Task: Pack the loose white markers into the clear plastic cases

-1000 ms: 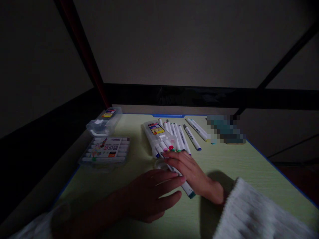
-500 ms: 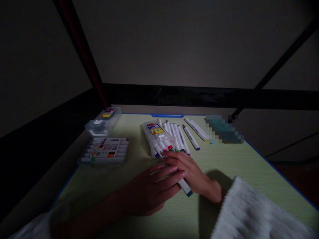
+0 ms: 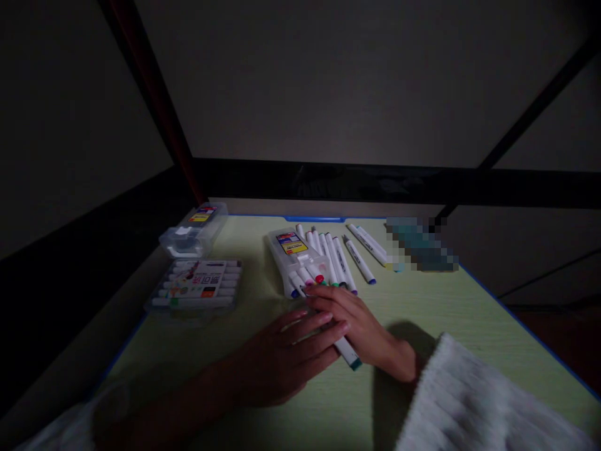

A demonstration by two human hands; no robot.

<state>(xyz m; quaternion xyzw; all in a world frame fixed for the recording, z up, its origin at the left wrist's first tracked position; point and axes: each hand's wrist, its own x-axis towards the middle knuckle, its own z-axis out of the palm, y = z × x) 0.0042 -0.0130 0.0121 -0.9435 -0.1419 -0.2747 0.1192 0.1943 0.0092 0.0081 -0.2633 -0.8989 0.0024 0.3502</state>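
Note:
A white marker (image 3: pixel 346 352) with a dark teal end slants between my two hands, that end pointing toward me. My right hand (image 3: pixel 350 319) is closed along its upper part. Across its middle lie the bent fingers of my left hand (image 3: pixel 291 357), closed around it and touching my right hand. Just beyond my fingertips is a clear plastic marker case (image 3: pixel 277 254) with a yellow, blue and red label. Several markers, among them a red-ended one (image 3: pixel 319 279), stick out of its near end. What lies under my left palm is hidden.
Several loose white markers (image 3: pixel 345 269) lie right of the case. At left are a filled marker box (image 3: pixel 201 285) and another clear case (image 3: pixel 200 232). A pixelated flat teal object (image 3: pixel 420 244) lies at the table's right edge. The pale table (image 3: pixel 451 307) has a blue rim.
My left fingers have moved up and closed over the marker, against my right hand. A rounded clear part near the case has become covered. The right hand has hardly moved.

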